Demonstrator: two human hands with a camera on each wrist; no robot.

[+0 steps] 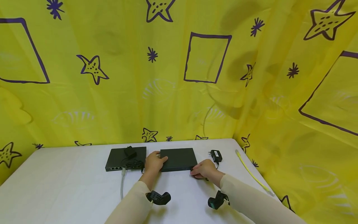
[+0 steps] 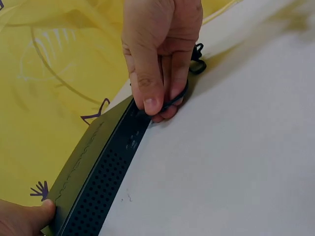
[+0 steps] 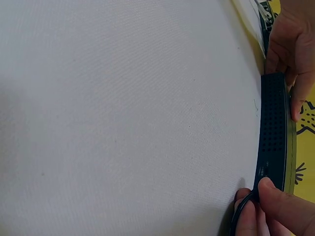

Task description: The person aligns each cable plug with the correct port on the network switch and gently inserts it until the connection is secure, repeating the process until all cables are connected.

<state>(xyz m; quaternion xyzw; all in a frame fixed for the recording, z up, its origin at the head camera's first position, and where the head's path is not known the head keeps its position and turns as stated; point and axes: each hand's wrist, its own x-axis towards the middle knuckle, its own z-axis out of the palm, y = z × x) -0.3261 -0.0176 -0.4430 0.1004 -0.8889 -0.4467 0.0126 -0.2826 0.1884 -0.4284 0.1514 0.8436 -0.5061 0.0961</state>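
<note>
A flat black network switch (image 1: 179,159) lies on the white table, its near side showing rows of vent holes in the left wrist view. My left hand (image 1: 153,163) grips its left end, thumb on the top edge. At the right end of that near side, my right hand (image 1: 205,169) pinches the end of a thin black power cord (image 3: 235,219) against the switch. The plug tip is hidden by the fingers, so I cannot tell whether it is in the socket. A black power adapter (image 1: 216,155) lies just beyond the right hand.
Left of my left hand sits another black switch (image 1: 112,158) with a row of ports. A second adapter (image 1: 130,152) and its bundled cord lie on it, and a grey network cable (image 1: 122,183) runs from its front. A yellow cable (image 1: 253,175) lies along the table's right edge.
</note>
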